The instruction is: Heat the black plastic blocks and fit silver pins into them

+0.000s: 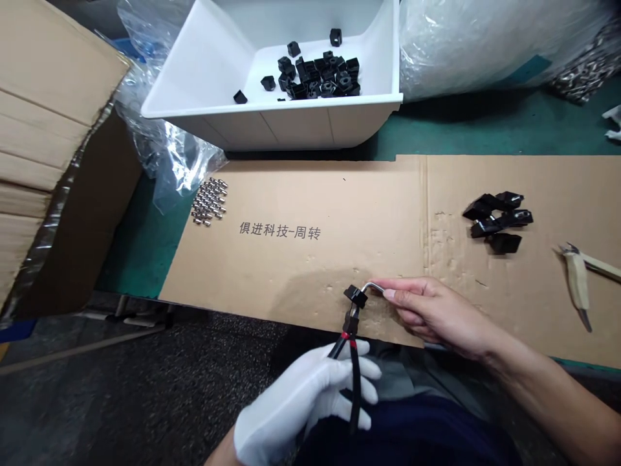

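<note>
My left hand (323, 382), in a white glove, is wrapped round the dark handles of a pair of pliers (356, 375) with red bands near the joint. At the jaws of the pliers sits a small black block (356, 296), just above the cardboard's front edge. Bare and pinched, my right hand (427, 310) holds a bent metal hex key (373, 286), whose short end reaches down to the block. Whether the key's tip is seated inside the block cannot be made out.
A white bin (272, 111) with several black blocks stands at the back. Small metal screws (209, 202) lie on the cardboard sheet (272, 272) at left. Black parts (499, 220) and a pale-handled tool (577, 278) lie at right. A cardboard box (53, 129) borders the left.
</note>
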